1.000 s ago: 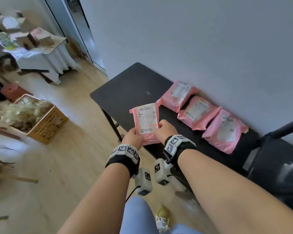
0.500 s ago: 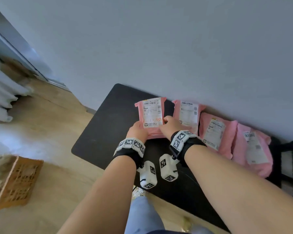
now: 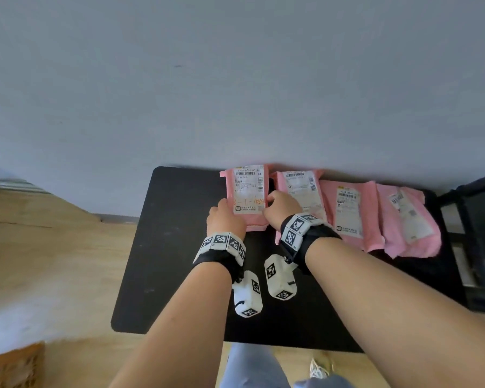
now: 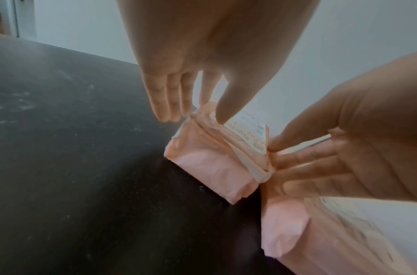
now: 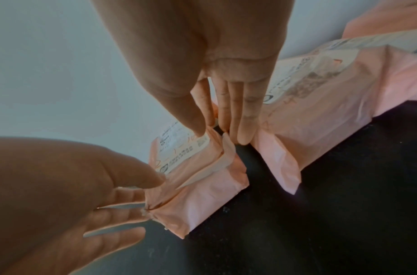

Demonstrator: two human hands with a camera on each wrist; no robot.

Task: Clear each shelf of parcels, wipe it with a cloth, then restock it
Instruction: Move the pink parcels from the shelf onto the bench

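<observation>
Four pink parcels with white labels lean in a row against the wall on the black shelf top (image 3: pixel 177 247). I hold the leftmost pink parcel (image 3: pixel 247 191) (image 4: pixel 214 163) (image 5: pixel 202 186) by its two lower corners; its lower edge is down on the shelf. My left hand (image 3: pixel 226 219) (image 4: pixel 195 119) (image 5: pixel 150 197) pinches the left corner between thumb and fingers. At the other corner, my right hand (image 3: pixel 282 208) (image 5: pixel 220 134) (image 4: pixel 276 163) pinches in the same way. The second parcel (image 3: pixel 300 189) (image 5: pixel 320 104) (image 4: pixel 320 232) stands just right of it, with a narrow gap between them.
Two more pink parcels (image 3: pixel 347 214) (image 3: pixel 409 222) fill the row to the right. A dark frame (image 3: pixel 476 247) stands at the shelf's right end. The grey wall is right behind the parcels. A woven basket (image 3: pixel 14 368) sits on the wooden floor at lower left.
Both hands have carried the parcel forward from the shelf's front edge to the wall and set it down left of the other three. My view has swung to face the wall.
</observation>
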